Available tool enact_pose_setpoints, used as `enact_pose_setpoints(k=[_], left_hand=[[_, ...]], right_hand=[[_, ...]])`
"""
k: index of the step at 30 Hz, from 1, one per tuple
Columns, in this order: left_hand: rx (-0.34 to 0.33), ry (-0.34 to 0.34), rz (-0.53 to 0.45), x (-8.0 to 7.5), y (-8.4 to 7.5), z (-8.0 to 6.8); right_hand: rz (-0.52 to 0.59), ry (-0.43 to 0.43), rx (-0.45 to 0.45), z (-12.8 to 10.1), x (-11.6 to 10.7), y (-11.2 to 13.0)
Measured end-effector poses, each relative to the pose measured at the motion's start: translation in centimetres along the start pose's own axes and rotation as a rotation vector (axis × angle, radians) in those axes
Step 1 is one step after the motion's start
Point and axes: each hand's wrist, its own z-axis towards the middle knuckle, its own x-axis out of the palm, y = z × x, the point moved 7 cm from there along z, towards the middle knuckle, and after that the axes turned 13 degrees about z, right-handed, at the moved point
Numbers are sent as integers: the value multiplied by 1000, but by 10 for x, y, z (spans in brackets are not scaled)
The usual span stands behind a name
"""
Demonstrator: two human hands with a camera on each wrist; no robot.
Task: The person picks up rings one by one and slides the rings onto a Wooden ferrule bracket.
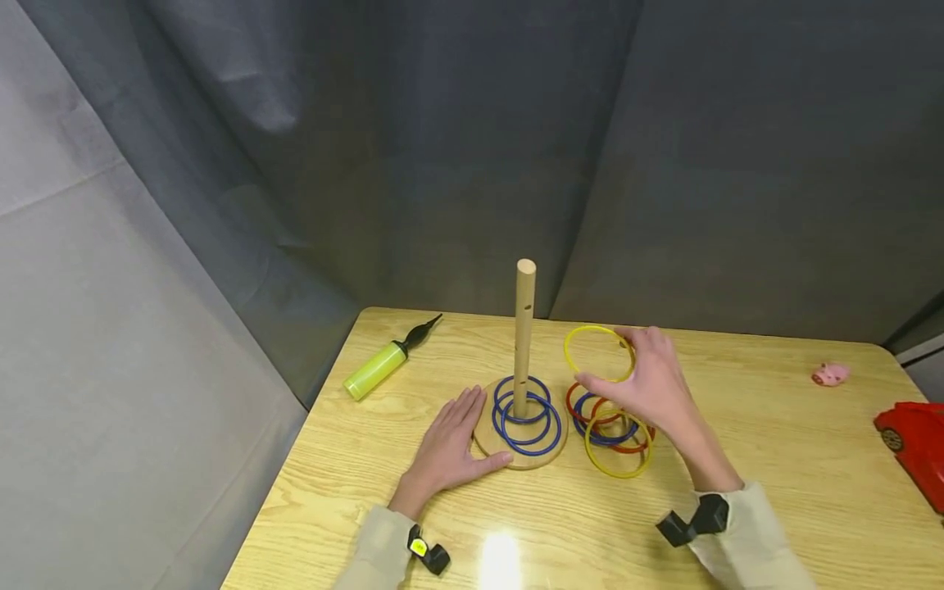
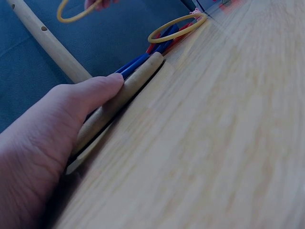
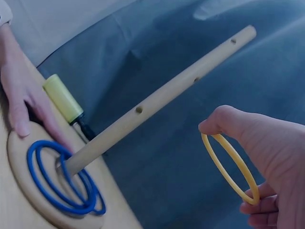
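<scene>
Grey curtain behind wooden tabletop [image 1: 737,459]. Right hand [image 1: 652,381] pinched yellow ring [image 1: 599,353], lifted at 3 o'clock of peg [image 1: 524,328]. Left hand [image 1: 451,442], fingers flat, pressed base [image 1: 492,447] at 9 o'clock. 3 blue rings [image 1: 525,416] sat on peg. Step judged: ring carry; next move needed ring raised above peg top, centred, released.

yellow ring [image 1: 599,353]: held tilted, right of peg [image 1: 524,328] | wooden base [image 1: 520,442]: flat, blue rings [image 1: 527,414] around peg

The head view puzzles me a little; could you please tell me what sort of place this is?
Probably a staged recording booth: a grey curtain backs a wooden table laid with toys, a ring-toss peg and a pink pig.
</scene>
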Motion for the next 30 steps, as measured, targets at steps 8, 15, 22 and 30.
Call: enact_pose_setpoints(k=[8, 15, 22, 30], left_hand=[[6, -5, 6, -2, -1, 2], [7, -10, 4, -4, -2, 1], [-6, 9, 4, -3, -1, 0], [-9, 8, -9, -2, -1, 0]], right_hand=[[22, -20, -65, 12, -25, 36], [24, -22, -92, 22, -42, 57], [29, -56, -131, 32, -59, 81], [65, -137, -219, 42, -75, 111]])
